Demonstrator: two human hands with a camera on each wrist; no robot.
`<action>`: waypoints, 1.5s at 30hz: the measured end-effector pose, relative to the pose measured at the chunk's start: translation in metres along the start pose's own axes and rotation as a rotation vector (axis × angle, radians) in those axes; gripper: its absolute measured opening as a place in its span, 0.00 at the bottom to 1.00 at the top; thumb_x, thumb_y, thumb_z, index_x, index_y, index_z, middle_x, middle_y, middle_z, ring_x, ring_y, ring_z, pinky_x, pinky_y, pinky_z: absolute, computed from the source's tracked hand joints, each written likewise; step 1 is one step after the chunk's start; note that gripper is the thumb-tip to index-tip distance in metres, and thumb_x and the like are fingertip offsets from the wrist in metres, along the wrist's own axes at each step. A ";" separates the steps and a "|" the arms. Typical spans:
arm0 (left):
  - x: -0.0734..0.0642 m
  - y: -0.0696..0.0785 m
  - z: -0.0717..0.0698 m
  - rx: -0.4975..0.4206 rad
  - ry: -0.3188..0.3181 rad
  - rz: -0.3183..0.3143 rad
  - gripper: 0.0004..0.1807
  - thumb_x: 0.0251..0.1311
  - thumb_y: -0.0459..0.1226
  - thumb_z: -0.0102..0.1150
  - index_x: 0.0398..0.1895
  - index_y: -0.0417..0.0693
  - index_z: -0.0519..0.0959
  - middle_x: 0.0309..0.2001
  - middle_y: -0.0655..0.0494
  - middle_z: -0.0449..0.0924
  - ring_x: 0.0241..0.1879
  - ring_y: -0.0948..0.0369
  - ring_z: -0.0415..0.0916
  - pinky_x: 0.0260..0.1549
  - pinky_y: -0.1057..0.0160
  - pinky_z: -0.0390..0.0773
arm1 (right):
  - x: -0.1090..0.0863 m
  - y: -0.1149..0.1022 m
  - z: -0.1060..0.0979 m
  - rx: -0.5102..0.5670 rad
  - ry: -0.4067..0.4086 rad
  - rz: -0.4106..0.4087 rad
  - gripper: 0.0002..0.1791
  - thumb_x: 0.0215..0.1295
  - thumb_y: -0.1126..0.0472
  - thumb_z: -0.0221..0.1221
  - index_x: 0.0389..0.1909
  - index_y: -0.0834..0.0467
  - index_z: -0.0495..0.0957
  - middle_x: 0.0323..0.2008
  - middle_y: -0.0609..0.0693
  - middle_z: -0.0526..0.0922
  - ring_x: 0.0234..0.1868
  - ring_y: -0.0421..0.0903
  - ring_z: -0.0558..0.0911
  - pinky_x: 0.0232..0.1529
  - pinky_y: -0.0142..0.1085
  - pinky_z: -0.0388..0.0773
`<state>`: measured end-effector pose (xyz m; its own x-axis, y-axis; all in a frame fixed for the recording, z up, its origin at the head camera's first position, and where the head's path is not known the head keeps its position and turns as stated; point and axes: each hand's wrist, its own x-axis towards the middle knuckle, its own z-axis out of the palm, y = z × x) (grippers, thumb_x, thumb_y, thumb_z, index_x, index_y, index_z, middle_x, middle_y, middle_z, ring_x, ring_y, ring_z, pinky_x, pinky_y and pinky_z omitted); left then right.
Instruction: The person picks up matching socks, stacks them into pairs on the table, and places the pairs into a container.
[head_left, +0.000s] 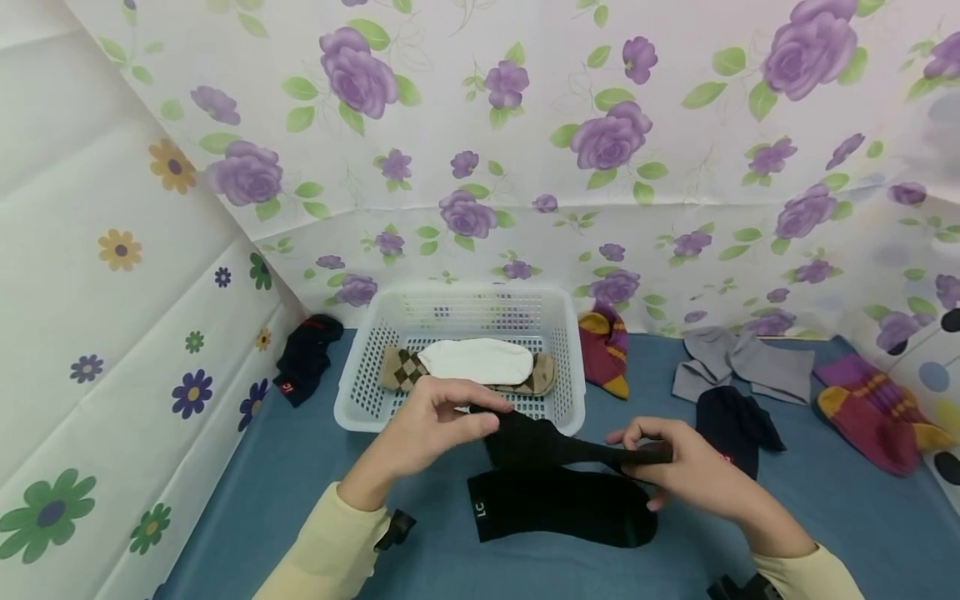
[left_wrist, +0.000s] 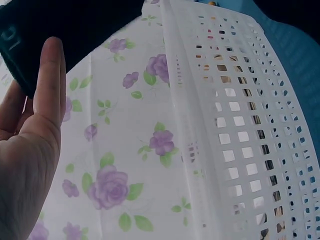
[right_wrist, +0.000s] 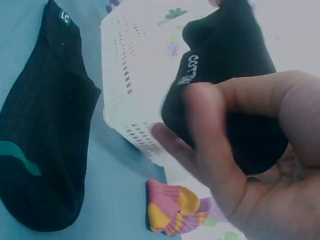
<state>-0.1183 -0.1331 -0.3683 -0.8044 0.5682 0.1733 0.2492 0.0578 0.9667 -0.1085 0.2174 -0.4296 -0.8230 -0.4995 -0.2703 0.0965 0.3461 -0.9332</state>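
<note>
Stretched between both hands above the table is a black sock [head_left: 528, 442]. My left hand [head_left: 435, 421] pinches its left end between thumb and fingers. At the other end my right hand [head_left: 693, 471] grips the sock, thumb across it; white lettering shows on the sock [right_wrist: 227, 60] in the right wrist view. Below, a second black sock [head_left: 558, 507] lies flat with a small LC mark at its left end. Behind them a white plastic basket [head_left: 347, 400] holds a folded white sock [head_left: 476, 361] on top of brown argyle socks [head_left: 403, 369].
A dark bundled sock [head_left: 307, 358] lies left of the basket. To its right is a red and yellow striped sock [head_left: 606, 354]. Grey socks [head_left: 772, 367], a navy sock [head_left: 735, 425] and another striped sock [head_left: 873, 417] lie farther right. Floral sheets rise behind.
</note>
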 end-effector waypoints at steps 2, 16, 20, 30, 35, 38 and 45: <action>0.000 -0.001 0.001 0.040 0.026 -0.020 0.11 0.60 0.37 0.59 0.45 0.43 0.82 0.45 0.46 0.82 0.19 0.68 0.74 0.23 0.65 0.78 | -0.001 0.002 -0.001 0.053 0.035 -0.030 0.11 0.62 0.59 0.60 0.38 0.59 0.70 0.60 0.57 0.73 0.47 0.49 0.81 0.27 0.51 0.80; -0.010 -0.001 0.009 0.273 0.178 -0.183 0.15 0.49 0.41 0.70 0.42 0.58 0.83 0.49 0.64 0.80 0.39 0.66 0.81 0.30 0.64 0.81 | -0.011 -0.003 0.003 -0.074 0.307 -0.351 0.12 0.65 0.63 0.56 0.47 0.59 0.81 0.50 0.51 0.82 0.41 0.34 0.82 0.27 0.29 0.77; -0.012 0.000 0.011 0.292 0.188 -0.217 0.17 0.48 0.40 0.71 0.44 0.59 0.83 0.52 0.66 0.78 0.45 0.68 0.79 0.32 0.66 0.81 | -0.013 -0.006 0.008 -0.130 0.441 -0.375 0.13 0.55 0.64 0.65 0.44 0.56 0.83 0.50 0.50 0.82 0.41 0.32 0.81 0.21 0.29 0.76; -0.025 -0.018 0.025 0.427 0.180 -0.287 0.05 0.49 0.38 0.70 0.28 0.60 0.83 0.37 0.65 0.82 0.24 0.67 0.78 0.22 0.67 0.78 | -0.018 -0.001 0.018 -0.427 0.490 -0.456 0.18 0.44 0.71 0.70 0.34 0.47 0.85 0.49 0.45 0.81 0.47 0.34 0.79 0.20 0.25 0.71; -0.033 -0.036 0.041 0.507 0.136 -0.330 0.05 0.51 0.37 0.68 0.29 0.59 0.84 0.34 0.64 0.81 0.20 0.68 0.73 0.19 0.68 0.75 | -0.019 0.012 0.023 -0.537 0.485 -0.376 0.20 0.42 0.69 0.72 0.32 0.42 0.85 0.48 0.40 0.81 0.46 0.39 0.82 0.32 0.27 0.80; -0.034 -0.050 0.046 0.510 0.097 -0.380 0.05 0.52 0.36 0.67 0.31 0.57 0.84 0.35 0.62 0.82 0.22 0.70 0.74 0.20 0.68 0.75 | -0.014 0.022 0.027 -0.575 0.457 -0.292 0.17 0.43 0.68 0.72 0.31 0.42 0.85 0.48 0.42 0.81 0.48 0.42 0.82 0.39 0.31 0.81; -0.035 -0.082 0.048 0.462 0.051 -0.502 0.05 0.54 0.35 0.65 0.34 0.51 0.84 0.33 0.59 0.81 0.21 0.65 0.74 0.18 0.66 0.73 | -0.003 0.045 0.039 -0.649 0.357 -0.065 0.13 0.44 0.64 0.72 0.27 0.41 0.84 0.46 0.46 0.83 0.51 0.48 0.80 0.48 0.47 0.78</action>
<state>-0.0849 -0.1181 -0.4626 -0.9041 0.3423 -0.2559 0.0345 0.6552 0.7547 -0.0800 0.2030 -0.4798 -0.9583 -0.2848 -0.0226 -0.2179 0.7797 -0.5870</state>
